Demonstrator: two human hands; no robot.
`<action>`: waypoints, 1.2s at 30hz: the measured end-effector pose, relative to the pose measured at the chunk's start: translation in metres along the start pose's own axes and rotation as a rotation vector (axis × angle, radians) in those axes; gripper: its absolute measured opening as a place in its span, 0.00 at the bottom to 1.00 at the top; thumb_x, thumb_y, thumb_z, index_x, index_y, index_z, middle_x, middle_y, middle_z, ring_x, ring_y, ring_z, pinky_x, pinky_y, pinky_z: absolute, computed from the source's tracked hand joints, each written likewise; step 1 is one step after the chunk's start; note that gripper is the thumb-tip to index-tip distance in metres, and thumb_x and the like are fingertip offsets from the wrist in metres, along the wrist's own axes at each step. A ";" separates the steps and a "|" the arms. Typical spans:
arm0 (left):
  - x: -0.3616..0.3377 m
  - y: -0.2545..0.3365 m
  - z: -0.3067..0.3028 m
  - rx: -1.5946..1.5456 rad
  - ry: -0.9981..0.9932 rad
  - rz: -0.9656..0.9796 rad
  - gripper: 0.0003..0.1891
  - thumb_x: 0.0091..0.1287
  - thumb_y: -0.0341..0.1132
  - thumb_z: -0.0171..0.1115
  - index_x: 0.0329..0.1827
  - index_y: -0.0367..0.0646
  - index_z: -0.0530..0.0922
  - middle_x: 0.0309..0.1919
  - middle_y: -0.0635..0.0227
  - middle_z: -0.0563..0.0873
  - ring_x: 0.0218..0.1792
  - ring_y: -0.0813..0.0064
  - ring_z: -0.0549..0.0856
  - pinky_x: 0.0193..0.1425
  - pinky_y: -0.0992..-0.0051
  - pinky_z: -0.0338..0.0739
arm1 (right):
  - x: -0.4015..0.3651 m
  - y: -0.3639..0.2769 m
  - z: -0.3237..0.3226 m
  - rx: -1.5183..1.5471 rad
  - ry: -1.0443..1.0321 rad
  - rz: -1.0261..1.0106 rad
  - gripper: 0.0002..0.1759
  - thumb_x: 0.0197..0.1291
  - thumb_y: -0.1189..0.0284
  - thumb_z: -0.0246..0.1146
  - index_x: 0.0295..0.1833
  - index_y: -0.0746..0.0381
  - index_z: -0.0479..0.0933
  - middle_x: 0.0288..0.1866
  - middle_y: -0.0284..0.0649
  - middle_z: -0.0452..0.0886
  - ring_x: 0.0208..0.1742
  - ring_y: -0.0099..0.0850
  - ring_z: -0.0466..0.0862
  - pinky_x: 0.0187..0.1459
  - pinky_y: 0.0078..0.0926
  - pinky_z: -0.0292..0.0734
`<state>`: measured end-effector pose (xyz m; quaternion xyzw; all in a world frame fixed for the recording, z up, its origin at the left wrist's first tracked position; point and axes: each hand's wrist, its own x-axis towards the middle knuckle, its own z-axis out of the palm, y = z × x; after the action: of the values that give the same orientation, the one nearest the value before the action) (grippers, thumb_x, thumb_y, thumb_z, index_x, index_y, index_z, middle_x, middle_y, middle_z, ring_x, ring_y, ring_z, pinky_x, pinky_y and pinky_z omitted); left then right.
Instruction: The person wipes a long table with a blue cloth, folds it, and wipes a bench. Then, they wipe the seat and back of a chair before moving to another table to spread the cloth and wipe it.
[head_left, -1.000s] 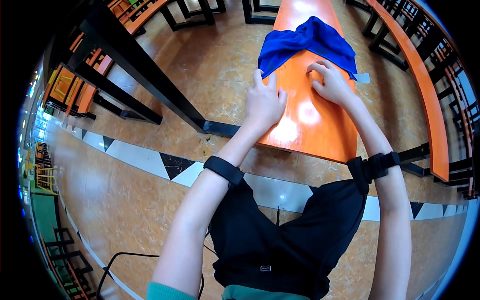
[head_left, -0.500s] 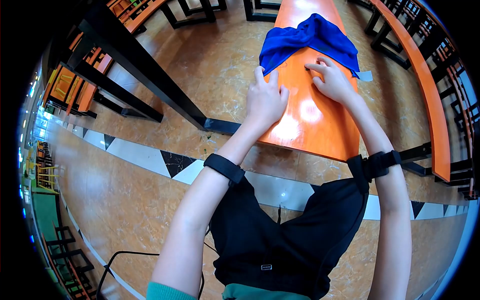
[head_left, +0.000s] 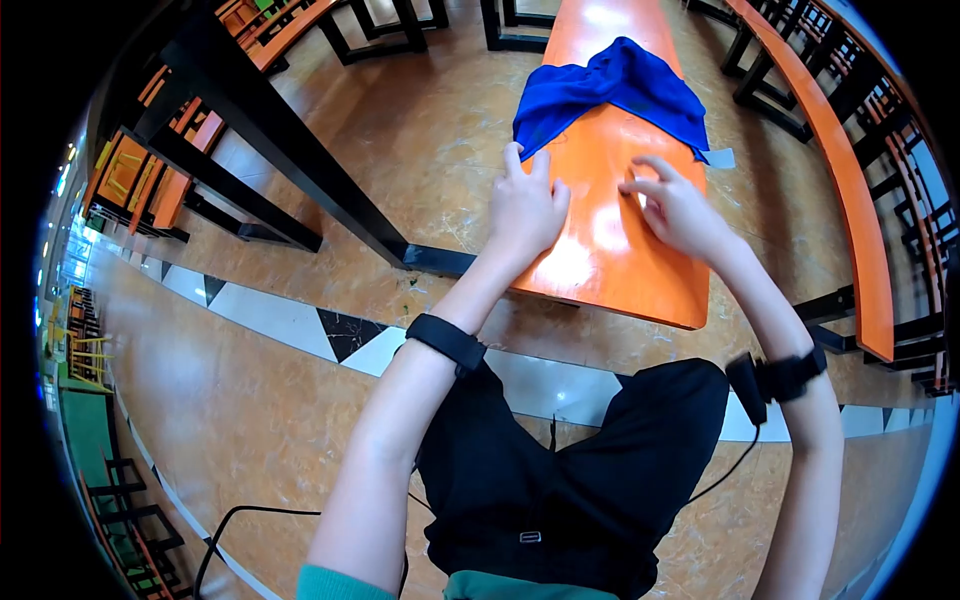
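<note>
A blue cloth lies draped across the orange bench, bunched along its far side, its near edge forming an arch. My left hand rests at the bench's left edge with fingers apart, the foremost fingertip right at the cloth's left corner. My right hand is over the right part of the bench, short of the cloth, fingers spread and slightly curled with nothing between them. A small white tag sticks out beside the cloth's right corner.
Black metal beams slant down on the left, near the bench. Another long orange bench runs along the right. Black straps circle both forearms, and a cable hangs from the right one. The floor is tiled.
My right hand has drawn back from the cloth's near edge, toward me and slightly right. My left hand stays by the left corner. The view has shifted slightly.
</note>
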<state>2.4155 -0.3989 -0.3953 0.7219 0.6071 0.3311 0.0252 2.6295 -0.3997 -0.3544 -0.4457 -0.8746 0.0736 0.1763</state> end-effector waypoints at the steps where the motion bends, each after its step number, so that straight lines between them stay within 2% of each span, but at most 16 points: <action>1: 0.000 0.000 0.000 -0.001 0.001 0.001 0.19 0.60 0.39 0.56 0.53 0.42 0.72 0.54 0.46 0.69 0.41 0.44 0.80 0.48 0.56 0.75 | -0.016 -0.007 -0.007 -0.007 -0.017 -0.006 0.19 0.45 0.81 0.57 0.46 0.59 0.79 0.59 0.48 0.70 0.51 0.46 0.77 0.48 0.36 0.76; 4: 0.001 -0.001 0.002 -0.005 -0.001 0.003 0.18 0.60 0.39 0.55 0.52 0.42 0.71 0.54 0.46 0.68 0.41 0.44 0.80 0.48 0.55 0.75 | -0.068 -0.020 -0.028 -0.020 -0.014 -0.049 0.18 0.44 0.81 0.59 0.46 0.61 0.78 0.58 0.47 0.71 0.49 0.43 0.78 0.47 0.37 0.76; 7: 0.001 -0.001 0.003 0.027 -0.004 -0.002 0.18 0.60 0.38 0.55 0.52 0.44 0.71 0.54 0.46 0.67 0.39 0.44 0.80 0.46 0.55 0.75 | -0.119 -0.025 -0.040 -0.023 0.038 0.058 0.16 0.44 0.81 0.60 0.42 0.62 0.78 0.56 0.46 0.72 0.47 0.40 0.79 0.46 0.35 0.76; 10: 0.003 0.001 0.001 0.035 -0.027 -0.005 0.18 0.61 0.39 0.54 0.52 0.44 0.70 0.55 0.46 0.67 0.38 0.43 0.81 0.45 0.55 0.76 | -0.161 -0.013 -0.041 -0.231 -0.006 0.157 0.09 0.48 0.78 0.61 0.38 0.63 0.78 0.55 0.45 0.73 0.43 0.38 0.79 0.44 0.34 0.77; 13: 0.003 0.003 0.000 0.054 -0.042 -0.017 0.18 0.61 0.39 0.54 0.53 0.44 0.70 0.55 0.45 0.67 0.38 0.44 0.81 0.45 0.55 0.76 | -0.183 -0.005 -0.020 -0.161 -0.068 0.493 0.04 0.52 0.75 0.63 0.32 0.64 0.78 0.53 0.43 0.75 0.42 0.38 0.80 0.42 0.33 0.77; 16: 0.003 0.004 -0.003 0.055 -0.052 -0.025 0.19 0.61 0.40 0.54 0.54 0.44 0.70 0.55 0.46 0.68 0.39 0.44 0.81 0.46 0.55 0.76 | -0.187 0.003 -0.010 -0.205 -0.005 0.441 0.07 0.54 0.72 0.64 0.30 0.63 0.77 0.50 0.41 0.77 0.41 0.38 0.81 0.41 0.34 0.77; 17: 0.002 0.004 -0.003 0.054 -0.051 -0.026 0.19 0.61 0.40 0.54 0.54 0.43 0.70 0.55 0.46 0.68 0.40 0.45 0.81 0.46 0.55 0.76 | -0.185 0.003 -0.009 -0.208 -0.005 0.463 0.06 0.51 0.72 0.65 0.29 0.63 0.77 0.47 0.41 0.77 0.42 0.39 0.81 0.41 0.34 0.77; 23: 0.002 0.002 -0.002 0.063 -0.019 -0.005 0.19 0.61 0.40 0.54 0.53 0.43 0.71 0.55 0.46 0.69 0.40 0.45 0.81 0.47 0.56 0.76 | -0.172 0.008 -0.007 -0.179 -0.099 0.445 0.09 0.46 0.72 0.69 0.27 0.63 0.74 0.45 0.39 0.77 0.41 0.40 0.80 0.39 0.34 0.76; 29: 0.002 0.006 -0.006 0.062 -0.065 -0.039 0.19 0.61 0.40 0.55 0.53 0.43 0.71 0.54 0.46 0.68 0.40 0.45 0.81 0.46 0.56 0.76 | -0.157 0.028 -0.016 -0.305 0.020 0.458 0.18 0.43 0.65 0.72 0.17 0.64 0.72 0.43 0.39 0.79 0.36 0.38 0.82 0.35 0.31 0.77; 30: 0.001 0.006 -0.005 0.065 -0.049 -0.031 0.19 0.61 0.40 0.55 0.53 0.43 0.71 0.54 0.46 0.68 0.40 0.45 0.80 0.46 0.56 0.76 | -0.150 0.036 -0.021 -0.311 0.000 0.505 0.14 0.43 0.67 0.72 0.23 0.64 0.75 0.47 0.40 0.79 0.41 0.41 0.81 0.39 0.32 0.78; 31: 0.001 0.005 -0.003 0.069 -0.031 -0.019 0.18 0.60 0.40 0.55 0.52 0.42 0.71 0.54 0.46 0.68 0.40 0.45 0.80 0.46 0.56 0.76 | -0.142 0.049 -0.025 -0.347 0.059 0.447 0.13 0.44 0.68 0.71 0.31 0.63 0.76 0.51 0.42 0.77 0.47 0.42 0.79 0.44 0.33 0.77; 32: 0.001 0.004 -0.002 0.074 -0.012 -0.006 0.18 0.60 0.39 0.55 0.52 0.42 0.71 0.54 0.45 0.68 0.40 0.45 0.80 0.45 0.56 0.76 | -0.131 0.060 -0.028 -0.383 0.121 0.390 0.16 0.44 0.70 0.71 0.40 0.62 0.77 0.54 0.44 0.75 0.52 0.43 0.77 0.48 0.35 0.76; 34: 0.001 0.001 0.002 0.072 0.018 0.018 0.18 0.60 0.39 0.55 0.52 0.42 0.71 0.54 0.45 0.68 0.40 0.45 0.80 0.45 0.56 0.76 | -0.095 0.062 -0.040 -0.286 0.150 0.421 0.31 0.45 0.74 0.68 0.58 0.59 0.69 0.59 0.49 0.70 0.60 0.45 0.71 0.57 0.36 0.70; 36: 0.003 0.002 0.001 0.062 0.022 0.028 0.18 0.60 0.39 0.55 0.52 0.41 0.71 0.53 0.45 0.68 0.40 0.45 0.80 0.45 0.56 0.76 | -0.058 0.108 -0.035 -0.132 0.160 0.219 0.34 0.48 0.75 0.66 0.64 0.57 0.63 0.60 0.51 0.69 0.63 0.47 0.68 0.62 0.35 0.65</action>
<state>2.4181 -0.3966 -0.3943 0.7270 0.6074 0.3200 -0.0083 2.7558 -0.3835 -0.3669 -0.5534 -0.8069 -0.0010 0.2066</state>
